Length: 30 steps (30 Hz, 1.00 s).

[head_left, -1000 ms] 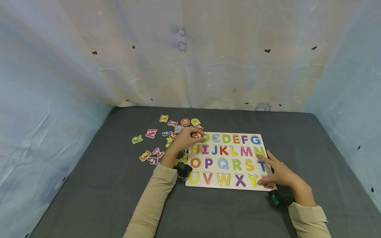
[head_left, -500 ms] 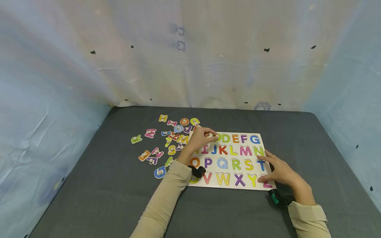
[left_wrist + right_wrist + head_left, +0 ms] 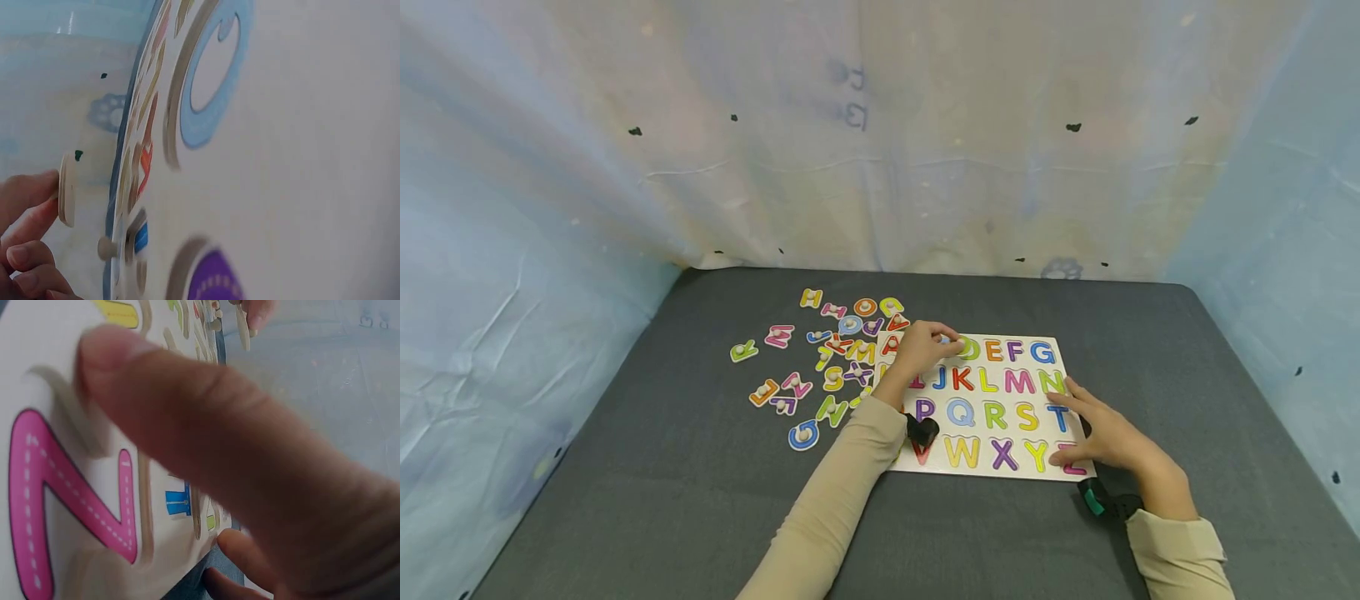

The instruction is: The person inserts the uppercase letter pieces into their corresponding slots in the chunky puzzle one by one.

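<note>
The person's left hand [image 3: 925, 348] is over the top row of a white alphabet puzzle board [image 3: 988, 429]. Its fingertips pinch a thin letter puzzle piece [image 3: 67, 194], seen edge-on and held off the board in the left wrist view. The piece looks green in the head view, close to the green D space; its letter is not clear. The right hand [image 3: 1108, 429] rests on the board's right side with fingers spread. Its thumb [image 3: 187, 412] touches the board near the pink Z [image 3: 37, 506], and other fingers lie by the N and T.
Loose letter pieces with knobs lie left of the board, among them a blue G [image 3: 803, 435], a green N [image 3: 831, 410] and an orange O [image 3: 865, 307]. A dark grey table [image 3: 647, 492] carries everything, with pale curtains [image 3: 955, 192] behind.
The left hand has moved right along the top row with the pinched piece, from near the B space toward the D space. The right hand stays where it was.
</note>
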Motion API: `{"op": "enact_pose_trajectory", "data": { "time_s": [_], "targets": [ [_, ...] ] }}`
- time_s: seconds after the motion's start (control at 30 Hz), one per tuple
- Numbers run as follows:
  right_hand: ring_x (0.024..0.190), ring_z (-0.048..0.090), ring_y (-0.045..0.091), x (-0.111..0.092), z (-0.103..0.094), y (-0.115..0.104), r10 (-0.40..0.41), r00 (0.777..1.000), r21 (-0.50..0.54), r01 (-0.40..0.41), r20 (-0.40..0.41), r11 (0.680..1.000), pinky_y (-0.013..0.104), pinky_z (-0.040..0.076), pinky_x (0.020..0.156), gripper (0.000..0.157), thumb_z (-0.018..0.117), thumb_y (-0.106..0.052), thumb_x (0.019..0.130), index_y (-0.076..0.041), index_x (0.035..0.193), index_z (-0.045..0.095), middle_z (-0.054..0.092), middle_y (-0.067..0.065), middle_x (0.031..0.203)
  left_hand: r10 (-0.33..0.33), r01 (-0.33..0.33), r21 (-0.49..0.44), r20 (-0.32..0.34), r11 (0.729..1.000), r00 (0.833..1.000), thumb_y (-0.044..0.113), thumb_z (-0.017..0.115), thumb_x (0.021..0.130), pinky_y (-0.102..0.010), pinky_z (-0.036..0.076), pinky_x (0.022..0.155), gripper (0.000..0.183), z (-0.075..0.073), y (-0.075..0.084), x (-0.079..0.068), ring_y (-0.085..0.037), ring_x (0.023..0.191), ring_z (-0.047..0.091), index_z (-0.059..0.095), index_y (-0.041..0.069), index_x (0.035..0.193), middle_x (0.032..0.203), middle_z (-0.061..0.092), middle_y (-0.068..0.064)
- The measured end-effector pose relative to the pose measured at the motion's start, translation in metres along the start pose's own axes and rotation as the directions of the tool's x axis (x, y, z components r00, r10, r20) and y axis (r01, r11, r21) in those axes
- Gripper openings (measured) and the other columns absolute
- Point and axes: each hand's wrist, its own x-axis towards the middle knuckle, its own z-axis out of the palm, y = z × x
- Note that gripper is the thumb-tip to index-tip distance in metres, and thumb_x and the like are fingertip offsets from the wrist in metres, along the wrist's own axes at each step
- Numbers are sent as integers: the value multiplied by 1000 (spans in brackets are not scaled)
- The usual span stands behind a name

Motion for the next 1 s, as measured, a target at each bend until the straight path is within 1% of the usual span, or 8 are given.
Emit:
{"op": "enact_pose_trajectory", "data": {
  "time_s": [0.07,0.17,0.43,0.53,0.7,0.8,0.9,1.0],
  "targets": [
    [134,27,60,0,1,-1,-11,1000,1,11,-8,1000,72,32,98,98,88,-35,64,-3,143,41,19,35,154,-14,14,6,4,1000,1000,29,71,87,-36,48,95,19,2,2,1,-23,112,63,76,15,99,125,67,-8],
    [133,27,60,1,2,-2,-13,1000,-3,13,-16,1000,72,33,98,98,89,-36,63,-3,142,43,20,36,152,-37,37,25,-2,999,999,30,72,87,-40,48,99,19,6,5,3,-25,119,62,77,16,99,126,67,-8],
    [134,26,60,0,1,-2,-8,1000,0,8,1,1000,72,32,99,95,88,-36,63,-1,141,45,19,36,152,-111,113,52,-40,992,993,32,74,84,-34,51,92,19,16,11,7,-21,113,64,78,18,97,121,69,-5],
    [134,25,61,0,1,-2,-7,1000,4,7,6,1000,73,31,99,95,88,-36,63,-2,141,45,19,36,153,-139,142,62,-46,988,989,32,74,84,-29,51,83,18,19,13,8,-19,104,65,78,19,95,117,70,-4],
    [135,22,62,-1,1,0,4,1000,19,-4,10,1000,79,19,99,95,88,-35,64,-3,142,44,17,35,154,-182,188,99,-61,977,981,35,74,84,-23,44,67,17,22,17,9,-16,89,64,78,22,94,113,71,-3],
    [135,20,62,0,1,1,9,1000,22,-9,10,1000,81,15,98,96,88,-35,64,-3,142,44,16,35,154,-195,205,128,-88,970,977,35,75,83,-24,43,67,15,25,17,10,-17,90,65,79,23,92,112,72,-1],
    [135,21,61,0,2,2,9,1000,3,-9,8,1000,81,15,98,98,88,-37,63,-4,143,43,16,35,154,-199,213,149,-105,965,974,35,75,83,-27,45,71,14,26,16,11,-18,94,66,79,23,90,112,73,0],
    [136,21,60,0,3,0,8,1000,-20,-8,2,1000,81,16,98,99,88,-38,63,-5,144,42,16,34,155,-200,216,164,-112,962,973,35,75,83,-28,47,72,14,27,16,12,-17,92,67,79,22,89,110,73,0]
  ]
}}
